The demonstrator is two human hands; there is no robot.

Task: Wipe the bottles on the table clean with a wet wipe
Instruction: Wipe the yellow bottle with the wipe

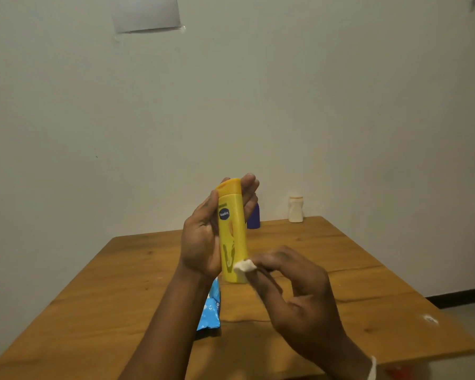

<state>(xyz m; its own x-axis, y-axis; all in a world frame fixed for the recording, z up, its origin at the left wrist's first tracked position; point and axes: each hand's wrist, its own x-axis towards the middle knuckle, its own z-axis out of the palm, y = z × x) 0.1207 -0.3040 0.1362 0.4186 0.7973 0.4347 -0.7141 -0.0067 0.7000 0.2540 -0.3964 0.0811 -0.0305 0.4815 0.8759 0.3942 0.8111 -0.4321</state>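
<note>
The left hand (203,237) holds a yellow bottle (232,231) upright above the wooden worktop (121,283), fingers wrapped behind its cap and thumb along its side, with a blue wipes packet (211,311) lying flat just below. To the right, the right hand (294,294) pinches a small white wipe (244,266) against the bottle's lower side. At the worktop's far edge stand a purple bottle (254,216), half hidden behind the fingers, and a white bottle (296,209) further right

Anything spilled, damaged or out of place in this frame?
Nothing stands out. The left hand holds the yellow bottle upright, the right hand presses a wipe to it, and the two far bottles stand upright.
</note>
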